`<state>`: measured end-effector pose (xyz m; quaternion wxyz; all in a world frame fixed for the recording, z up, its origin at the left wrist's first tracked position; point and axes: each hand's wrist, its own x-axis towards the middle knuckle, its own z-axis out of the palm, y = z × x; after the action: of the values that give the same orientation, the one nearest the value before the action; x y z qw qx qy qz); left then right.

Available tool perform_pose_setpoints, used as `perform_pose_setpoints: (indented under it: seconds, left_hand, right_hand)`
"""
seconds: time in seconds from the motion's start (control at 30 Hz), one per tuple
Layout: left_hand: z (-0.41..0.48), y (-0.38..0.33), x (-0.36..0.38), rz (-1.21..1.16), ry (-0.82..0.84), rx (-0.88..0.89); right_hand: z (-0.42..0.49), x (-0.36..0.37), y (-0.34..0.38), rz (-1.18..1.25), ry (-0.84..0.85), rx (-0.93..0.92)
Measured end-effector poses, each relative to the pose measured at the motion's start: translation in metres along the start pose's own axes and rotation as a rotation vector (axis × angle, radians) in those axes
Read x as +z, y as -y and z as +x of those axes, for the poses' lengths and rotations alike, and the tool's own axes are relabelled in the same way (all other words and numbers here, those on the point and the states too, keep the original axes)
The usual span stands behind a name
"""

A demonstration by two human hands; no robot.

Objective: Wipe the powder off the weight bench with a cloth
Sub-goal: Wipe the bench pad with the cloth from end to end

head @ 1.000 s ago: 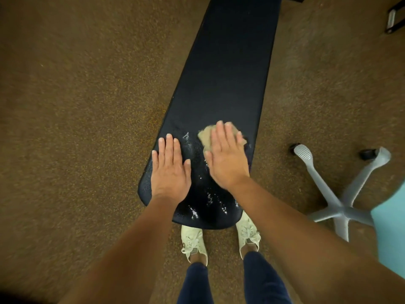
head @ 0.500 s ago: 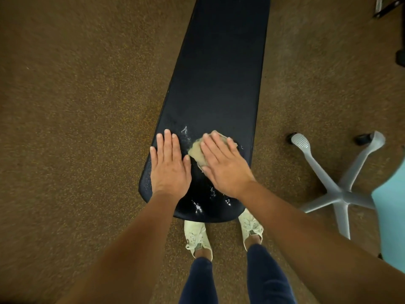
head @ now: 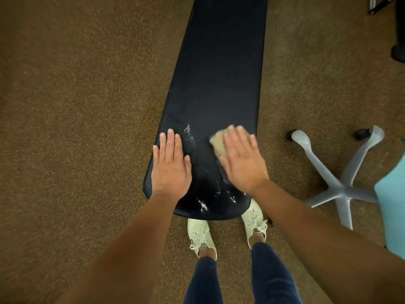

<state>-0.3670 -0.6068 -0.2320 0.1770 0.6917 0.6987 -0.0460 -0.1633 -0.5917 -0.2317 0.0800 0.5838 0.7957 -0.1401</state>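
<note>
The black padded weight bench (head: 219, 73) runs away from me down the middle of the view. White powder (head: 203, 205) speckles its near end, with another patch (head: 188, 129) by my left fingertips. My left hand (head: 171, 165) lies flat and empty on the bench's left side, fingers together. My right hand (head: 242, 159) presses flat on a tan cloth (head: 217, 142) at the bench's right side; only the cloth's left part shows from under the fingers.
Brown speckled carpet (head: 76, 128) surrounds the bench. A grey office-chair base (head: 341, 187) with castors stands close on the right, beside a pale blue seat edge (head: 392, 211). My two white shoes (head: 200, 235) stand at the bench's near end. Dark equipment sits top right.
My right hand slid the cloth left toward my left hand, then back to the bench's right side. My left hand has stayed in place.
</note>
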Motion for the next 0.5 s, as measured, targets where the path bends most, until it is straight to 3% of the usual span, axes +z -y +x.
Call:
perform_pose_setpoints:
  seconds: [0.07, 0.13, 0.17, 0.27, 0.33, 0.5]
  left_hand:
    - [0.000, 0.000, 0.001, 0.002, -0.007, -0.002]
    - [0.001, 0.000, 0.003, 0.005, -0.011, -0.007]
    - [0.001, 0.000, 0.004, 0.008, -0.016, -0.009]
    - [0.002, 0.000, 0.005, 0.004, -0.022, -0.006]
    - [0.001, 0.000, 0.004, 0.011, -0.016, -0.004]
    - [0.001, 0.001, 0.005, 0.009, -0.022, 0.003]
  right_hand:
    - [0.021, -0.003, 0.002, 0.028, -0.054, 0.230]
    - [0.034, -0.005, 0.023, 0.057, -0.081, 0.340]
    - [0.031, -0.002, 0.032, 0.061, -0.073, 0.300]
    - [-0.005, 0.006, 0.028, 0.010, -0.004, -0.040]
    - [-0.015, 0.007, 0.003, -0.002, 0.028, -0.091]
    - [0.024, 0.000, -0.007, 0.263, -0.109, 0.389]
